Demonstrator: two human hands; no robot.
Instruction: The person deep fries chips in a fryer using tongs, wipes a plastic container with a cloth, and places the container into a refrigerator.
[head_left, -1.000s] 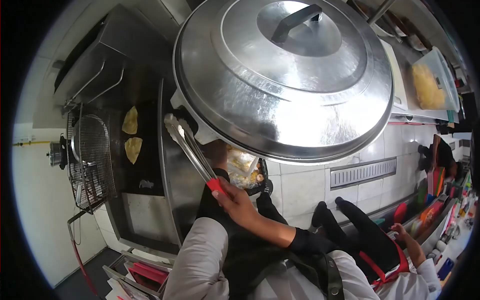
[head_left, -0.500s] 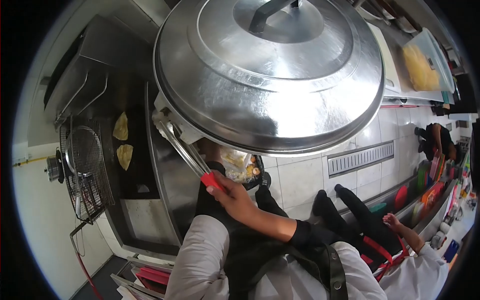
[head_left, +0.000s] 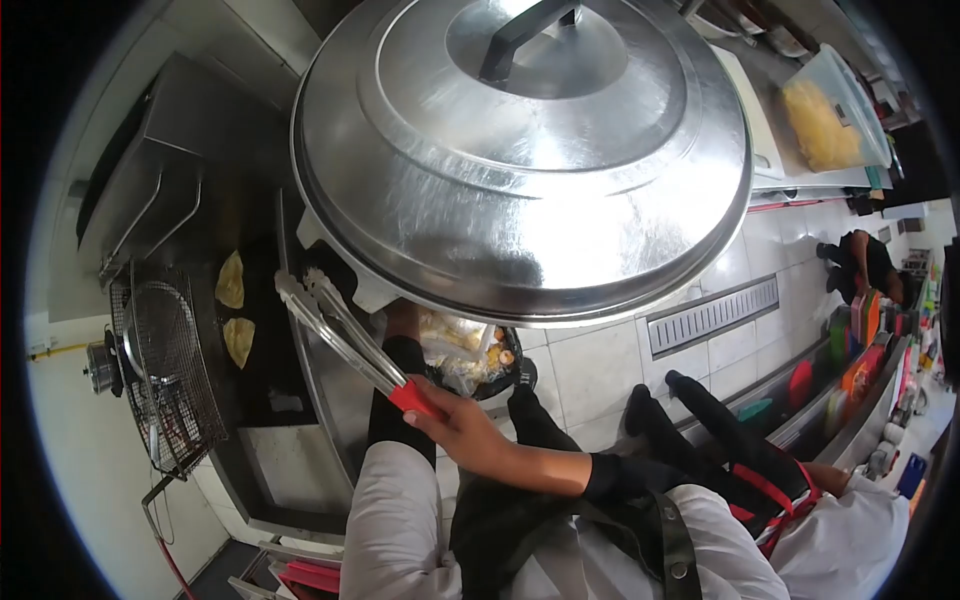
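Note:
My right hand (head_left: pixel 462 428) is closed around the red grip of a pair of metal tongs (head_left: pixel 350 345). The tongs' tips are spread, nothing between them, over the near edge of a dark griddle (head_left: pixel 262 375). Two folded yellowish pieces like tortillas (head_left: pixel 237 342) lie on the griddle beyond the tips. A big domed steel lid (head_left: pixel 540 200) with a black handle fills the upper middle. A pale lug juts from under its rim, near the tongs. My left forearm (head_left: pixel 405 320) runs up beneath the lid, whose edge hides my left hand and its fingers.
Wire fry baskets (head_left: pixel 165 370) hang at the griddle's far side. A black-lined bin (head_left: pixel 480 355) of scraps stands on the floor below the lid. A co-worker in a white shirt (head_left: pixel 840 530) is close on my right; another person (head_left: pixel 870 265) is farther off. A clear tub (head_left: pixel 830 110) holds yellow food.
The tong tips have moved down and left, away from the lid's rim toward the griddle, and now show wider apart. The co-worker's raised hand has gone down.

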